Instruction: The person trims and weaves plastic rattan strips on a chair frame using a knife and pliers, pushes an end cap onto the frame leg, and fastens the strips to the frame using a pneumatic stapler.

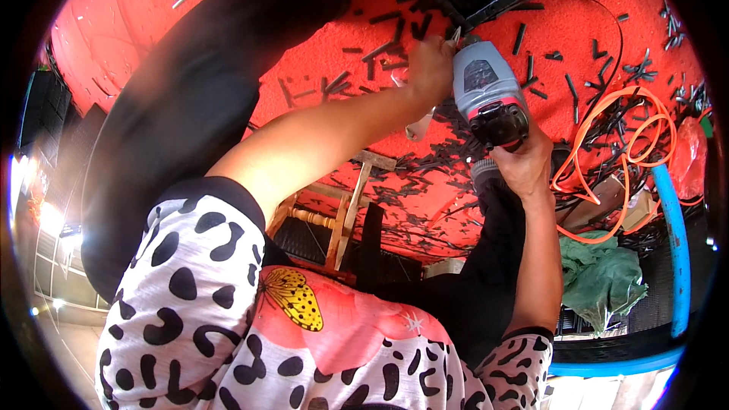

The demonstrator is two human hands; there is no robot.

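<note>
Grey and red power tool [488, 91] held over the red mat [319, 61], nose pointing away toward the dark woven edge. Right hand [524, 163] with grip clenched around the tool's rear handle. Left hand [429, 68] at the tool's front, grip closed on something at the tip, too hidden to tell what. Short black strips [395, 26] scattered all over the mat. Orange cord [630, 144] coiled just right of the tool. Green bag [604, 277] lower right, beside a blue pipe [676, 235]. Wooden stool [345, 212] below the mat.
</note>
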